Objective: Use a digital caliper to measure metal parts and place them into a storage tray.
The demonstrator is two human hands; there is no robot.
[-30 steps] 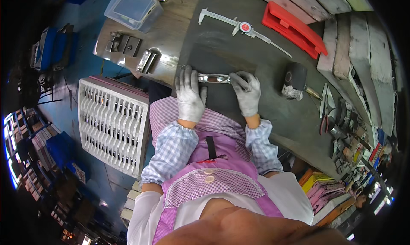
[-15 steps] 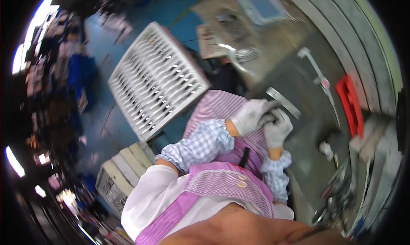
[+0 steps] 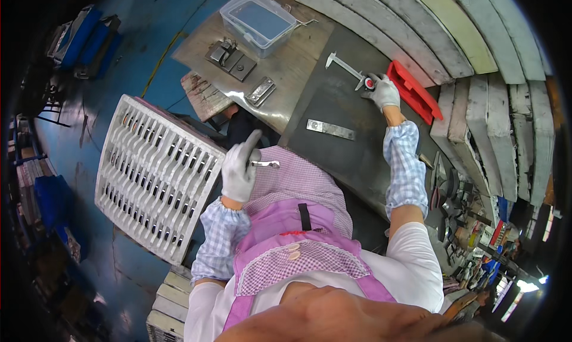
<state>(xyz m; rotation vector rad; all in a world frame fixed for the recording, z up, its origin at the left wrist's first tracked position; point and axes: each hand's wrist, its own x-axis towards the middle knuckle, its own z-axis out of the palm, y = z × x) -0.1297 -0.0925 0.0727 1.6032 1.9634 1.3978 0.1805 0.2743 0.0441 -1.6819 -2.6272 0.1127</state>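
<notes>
My gloved hands at the bench

My right hand [image 3: 384, 92] grips the caliper [image 3: 351, 72]; my left hand [image 3: 239, 169] holds a small metal piece [image 3: 266, 163].

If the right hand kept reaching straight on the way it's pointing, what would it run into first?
The right hand already rests on the dial caliper. Straight on, along the caliper's length, the dark mat looks free until the clear plastic box, though depth is uncertain.

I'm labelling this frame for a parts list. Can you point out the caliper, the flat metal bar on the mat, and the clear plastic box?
caliper [image 3: 344, 67]: head view, on its long beam.
flat metal bar [image 3: 330, 129]: head view, mid-length.
clear plastic box [image 3: 258, 19]: head view, on its lid.
</notes>
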